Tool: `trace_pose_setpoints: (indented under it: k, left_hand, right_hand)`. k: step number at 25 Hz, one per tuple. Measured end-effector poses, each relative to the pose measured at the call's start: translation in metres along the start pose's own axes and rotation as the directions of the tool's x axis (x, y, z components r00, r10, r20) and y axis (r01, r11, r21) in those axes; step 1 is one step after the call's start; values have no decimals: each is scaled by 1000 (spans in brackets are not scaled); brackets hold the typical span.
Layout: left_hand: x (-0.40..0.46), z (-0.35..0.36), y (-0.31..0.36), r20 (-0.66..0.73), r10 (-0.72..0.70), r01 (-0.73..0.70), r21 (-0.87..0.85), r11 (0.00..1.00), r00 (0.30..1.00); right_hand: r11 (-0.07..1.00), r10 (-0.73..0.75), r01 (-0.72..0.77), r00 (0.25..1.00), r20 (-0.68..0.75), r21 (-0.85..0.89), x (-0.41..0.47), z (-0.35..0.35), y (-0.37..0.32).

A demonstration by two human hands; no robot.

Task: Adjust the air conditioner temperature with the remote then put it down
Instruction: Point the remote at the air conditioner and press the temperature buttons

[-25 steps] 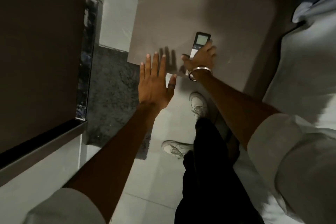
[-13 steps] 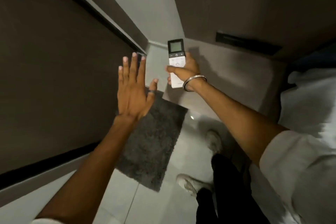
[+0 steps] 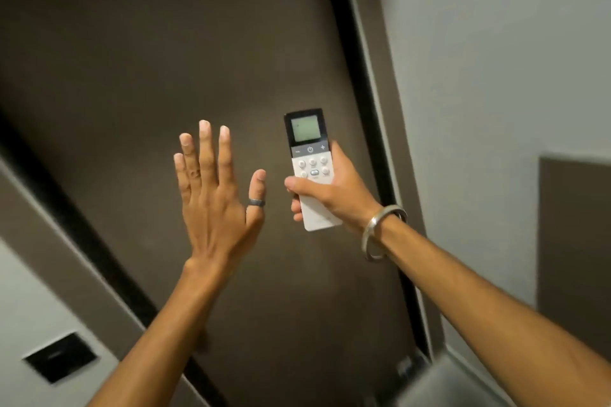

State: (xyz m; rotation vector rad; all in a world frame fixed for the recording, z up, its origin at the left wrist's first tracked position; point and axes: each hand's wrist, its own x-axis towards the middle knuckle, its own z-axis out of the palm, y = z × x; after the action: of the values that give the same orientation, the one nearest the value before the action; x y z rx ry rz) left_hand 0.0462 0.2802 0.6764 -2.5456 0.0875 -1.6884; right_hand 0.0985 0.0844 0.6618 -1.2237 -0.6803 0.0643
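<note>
The white remote [image 3: 309,155] has a small grey screen and a dark band at its top, with several pale buttons below. My right hand [image 3: 334,195] grips its lower half and holds it upright in front of me, thumb resting across the face just under the buttons. A silver bangle sits on that wrist. My left hand [image 3: 215,195] is raised beside the remote, a short gap to its left, palm away from me, fingers straight and spread, holding nothing. A dark ring is on its thumb. No air conditioner is in view.
A large brown panel [image 3: 165,59] with a black frame strip [image 3: 350,53] fills the view behind the hands. A pale wall [image 3: 496,43] lies to the right, with a brown panel [image 3: 575,235] at its edge. A dark recessed plate [image 3: 61,357] sits low left.
The view has swung up from the floor, rug and shoes to the wall panel. Both hands have risen with it, the remote now held higher and upright with its buttons showing.
</note>
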Motion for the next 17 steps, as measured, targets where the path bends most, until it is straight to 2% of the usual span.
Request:
trace_pose_setpoints:
  k: [3, 8, 12, 17]
  left_hand:
    - [43, -69, -51, -161, -19, 33, 84, 996, 987]
    - [83, -129, -96, -281, 9, 45, 187, 981, 960]
    - [98, -150, -105, -327, -6, 78, 207, 975, 945]
    - [105, -164, -107, -354, 6, 78, 224, 971, 935]
  right_hand:
    - [992, -122, 126, 987, 103, -31, 16, 70, -71]
    - [957, -279, 288, 941, 194, -20, 30, 118, -141]
    - [951, -306, 306, 910, 279, 44, 36, 137, -168]
    - [947, -317, 317, 898, 305, 51, 36, 149, -177]
